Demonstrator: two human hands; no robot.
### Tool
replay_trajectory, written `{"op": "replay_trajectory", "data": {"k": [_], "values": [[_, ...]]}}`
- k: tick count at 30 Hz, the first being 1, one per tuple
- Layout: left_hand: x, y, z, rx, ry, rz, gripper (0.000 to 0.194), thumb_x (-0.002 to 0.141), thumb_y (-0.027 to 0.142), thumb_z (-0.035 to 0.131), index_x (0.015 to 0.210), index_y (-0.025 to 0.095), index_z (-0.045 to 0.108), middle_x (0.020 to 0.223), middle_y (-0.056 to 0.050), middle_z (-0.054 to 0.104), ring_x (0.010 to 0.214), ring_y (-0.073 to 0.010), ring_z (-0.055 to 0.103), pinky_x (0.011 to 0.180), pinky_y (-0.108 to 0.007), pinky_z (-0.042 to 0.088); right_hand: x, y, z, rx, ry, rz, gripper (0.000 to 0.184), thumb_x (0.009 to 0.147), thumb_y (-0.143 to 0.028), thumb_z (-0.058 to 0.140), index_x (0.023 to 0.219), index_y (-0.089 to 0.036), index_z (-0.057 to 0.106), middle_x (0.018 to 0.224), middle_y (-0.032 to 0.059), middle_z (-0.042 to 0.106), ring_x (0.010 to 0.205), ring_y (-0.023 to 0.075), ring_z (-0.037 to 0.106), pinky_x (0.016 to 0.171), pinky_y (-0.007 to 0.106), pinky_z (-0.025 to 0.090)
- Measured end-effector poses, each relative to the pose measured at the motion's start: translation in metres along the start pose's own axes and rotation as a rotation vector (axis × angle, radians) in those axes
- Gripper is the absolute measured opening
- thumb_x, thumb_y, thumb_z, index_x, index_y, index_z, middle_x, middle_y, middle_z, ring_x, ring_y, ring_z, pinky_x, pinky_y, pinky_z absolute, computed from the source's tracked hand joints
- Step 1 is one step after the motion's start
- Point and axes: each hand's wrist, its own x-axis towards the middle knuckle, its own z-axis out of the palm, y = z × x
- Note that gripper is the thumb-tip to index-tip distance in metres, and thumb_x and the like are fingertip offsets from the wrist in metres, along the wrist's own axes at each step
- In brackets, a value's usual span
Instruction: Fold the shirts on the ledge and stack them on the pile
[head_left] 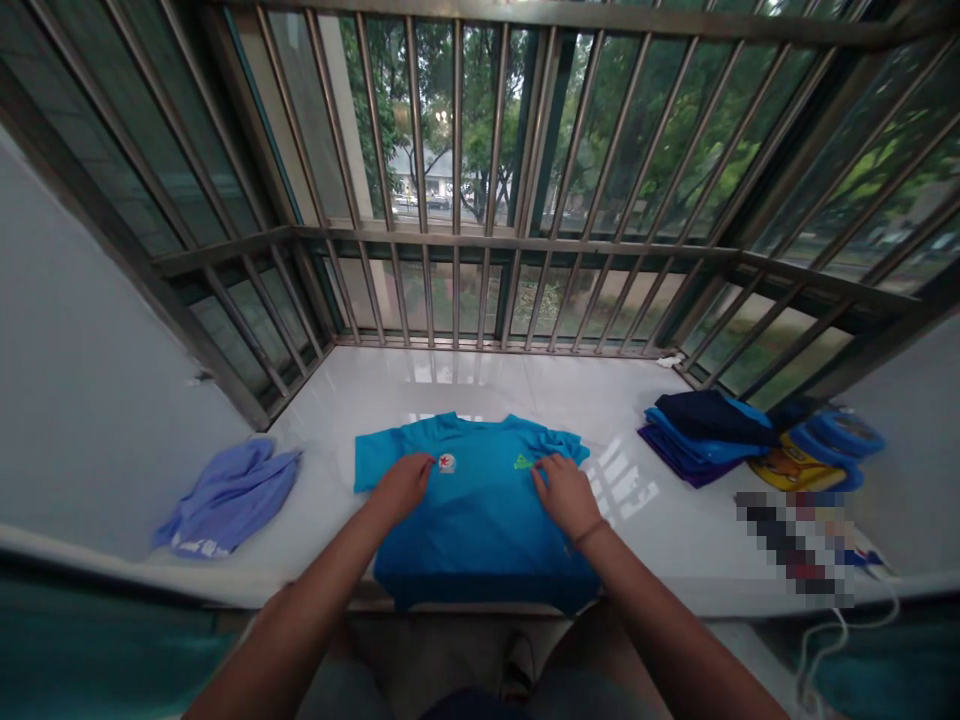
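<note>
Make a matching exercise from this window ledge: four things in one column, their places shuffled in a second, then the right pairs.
Things:
1. left hand
2. right hand
3. lilac cloth
4. folded stack

Places:
A. beside the green logo on the blue shirt
B. on the ledge near the left wall
C. beside the red badge on the shirt
D. on the ledge, right of the shirt

Pairs: 1-C, 2-A, 3-B, 4-D
</note>
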Motion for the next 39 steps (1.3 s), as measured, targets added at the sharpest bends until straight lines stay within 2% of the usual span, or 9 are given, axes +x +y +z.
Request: {"op": "replay_trajectory", "data": {"k": [5,9,13,18,23,27,30,35,39], "values": [[0.116,0.013,-0.006,0.069,-0.025,-0.047,0.042,0.111,0.027,0.04,0.133,0.018,0.075,0.14,-0.015,0.075,0.133,-0.0274,0.069,0.115,-0.039,0.052,0.109,-0.002,-0.005,-0.05,-0.057,0.124,0.043,0.115,-0.041,0.048,0.14,-0.012,0.067,0.145,0.0244,0.066,0.136,0.0363,0.061,0.106,0.046,0.052],[0.16,0.004,0.003,0.142,-0.031,-0.139,0.047,0.1,0.039,0.066,0.141,0.017,0.069,0.147,-0.021,0.067,0.138,-0.0343,0.063,0.112,-0.043,0.052,0.148,0.014,0.007,-0.071,-0.222,0.143,0.046,0.105,-0.046,0.073,0.139,-0.014,0.069,0.144,0.0185,0.068,0.129,0.0332,0.067,0.107,0.052,0.057],[0.163,-0.026,0.013,0.172,-0.081,-0.194,0.03,0.098,0.042,0.07,0.122,0.023,0.075,0.135,-0.015,0.072,0.128,-0.0313,0.068,0.104,-0.04,0.054,0.14,0.056,0.012,-0.051,-0.288,0.109,0.045,0.102,-0.045,0.078,0.139,-0.021,0.07,0.143,0.0121,0.07,0.13,0.0305,0.068,0.109,0.052,0.056],[0.163,-0.056,0.009,0.176,-0.064,-0.273,0.028,0.104,0.043,0.06,0.12,0.023,0.073,0.126,-0.013,0.075,0.117,-0.0286,0.069,0.096,-0.037,0.055,0.104,0.122,0.009,0.019,-0.277,0.184,0.033,0.098,-0.034,0.078,0.129,-0.023,0.075,0.12,0.0127,0.081,0.114,0.029,0.073,0.092,0.035,0.051],[0.177,-0.012,0.02,0.158,0.011,-0.121,0.037,0.106,0.03,0.055,0.139,0.021,0.068,0.146,-0.019,0.065,0.138,-0.0344,0.06,0.113,-0.047,0.05,0.089,0.146,0.006,0.085,-0.206,0.23,0.013,0.1,-0.028,0.071,0.101,-0.017,0.077,0.109,0.0125,0.081,0.102,0.0234,0.074,0.083,0.028,0.046],[0.172,0.051,0.056,0.041,-0.127,0.235,0.038,0.109,0.038,0.055,0.144,0.03,0.07,0.157,-0.008,0.065,0.146,-0.0248,0.057,0.127,-0.039,0.042,0.086,0.128,-0.001,0.116,-0.089,0.305,0.017,0.105,-0.026,0.059,0.111,-0.015,0.071,0.104,0.0125,0.08,0.095,0.0224,0.073,0.076,0.027,0.044],[0.158,0.08,0.085,-0.035,-0.203,0.358,0.05,0.106,0.043,0.062,0.154,0.032,0.064,0.174,-0.006,0.051,0.161,-0.0297,0.044,0.137,-0.051,0.027,0.078,0.101,-0.011,0.123,0.012,0.313,0.021,0.109,-0.029,0.051,0.119,-0.016,0.064,0.1,0.0108,0.078,0.091,0.0227,0.073,0.073,0.028,0.042],[0.148,0.096,0.104,-0.191,-0.207,0.299,0.051,0.102,0.037,0.065,0.151,0.025,0.066,0.178,-0.013,0.043,0.169,-0.0395,0.028,0.138,-0.068,0.008,0.067,0.051,-0.034,0.12,0.086,0.167,0.021,0.112,-0.035,0.05,0.125,-0.021,0.06,0.103,0.009,0.078,0.093,0.0246,0.073,0.075,0.03,0.04],[0.166,0.104,0.105,-0.418,-0.243,0.113,0.027,0.104,0.036,0.067,0.124,0.019,0.076,0.15,-0.015,0.067,0.147,-0.035,0.055,0.128,-0.059,0.038,0.05,-0.001,-0.039,0.129,0.023,-0.045,0.025,0.112,-0.027,0.049,0.131,-0.019,0.063,0.122,0.014,0.077,0.104,0.0266,0.074,0.081,0.032,0.046]]}}
